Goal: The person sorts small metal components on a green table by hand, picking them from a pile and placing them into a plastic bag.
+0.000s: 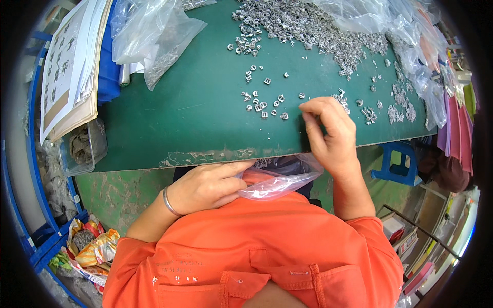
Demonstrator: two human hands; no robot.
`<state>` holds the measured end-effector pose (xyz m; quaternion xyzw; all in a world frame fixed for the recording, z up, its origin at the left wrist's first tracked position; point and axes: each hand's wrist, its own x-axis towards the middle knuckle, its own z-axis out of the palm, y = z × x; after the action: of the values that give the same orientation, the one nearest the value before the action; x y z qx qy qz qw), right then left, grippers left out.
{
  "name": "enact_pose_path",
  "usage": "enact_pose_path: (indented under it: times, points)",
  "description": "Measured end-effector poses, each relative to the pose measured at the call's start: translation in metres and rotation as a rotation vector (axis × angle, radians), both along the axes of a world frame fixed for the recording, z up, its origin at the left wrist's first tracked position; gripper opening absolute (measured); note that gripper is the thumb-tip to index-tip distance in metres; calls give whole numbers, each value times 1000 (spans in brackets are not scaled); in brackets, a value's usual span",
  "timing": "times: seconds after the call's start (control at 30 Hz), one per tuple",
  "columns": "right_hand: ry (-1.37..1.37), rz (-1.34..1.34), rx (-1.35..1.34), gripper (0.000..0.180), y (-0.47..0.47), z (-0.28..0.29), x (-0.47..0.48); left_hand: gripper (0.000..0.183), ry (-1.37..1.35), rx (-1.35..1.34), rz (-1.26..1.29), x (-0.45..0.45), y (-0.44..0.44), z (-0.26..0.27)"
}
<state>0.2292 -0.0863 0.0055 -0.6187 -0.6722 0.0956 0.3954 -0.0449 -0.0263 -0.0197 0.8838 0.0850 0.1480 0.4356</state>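
Observation:
My left hand point(208, 186), with a metal bangle at its wrist, grips the left rim of a clear plastic bag point(275, 186). This bag lies open against my orange shirt, just below the table's front edge, and small metal parts point(263, 163) show inside it. Over the green tabletop point(185, 107) hovers my right hand point(332, 133), thumb and forefinger drawn close together. Whether a small part sits between those fingertips is too fine to make out. Left of them lies a loose group of small silvery metal parts point(264, 106); a single part point(301, 95) lies just beyond.
A large heap of metal parts point(304, 30) covers the far side, with smaller clusters point(400, 100) at right. Clear bags point(154, 34) and a stack of papers point(71, 65) stand left, above a plastic tub point(99, 144). A blue stool point(398, 161) stands beneath the right edge.

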Motion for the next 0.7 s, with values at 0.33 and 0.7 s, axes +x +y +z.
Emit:
enact_pose_path:
  times: [0.33, 0.7]
  points:
    - [-95, 75, -41, 20, 3, -5, -8, 17, -110, -67, 107, 4, 20, 33]
    - [-391, -118, 41, 16, 19, -9, 5, 16, -233, -11, 248, 42, 21, 22]
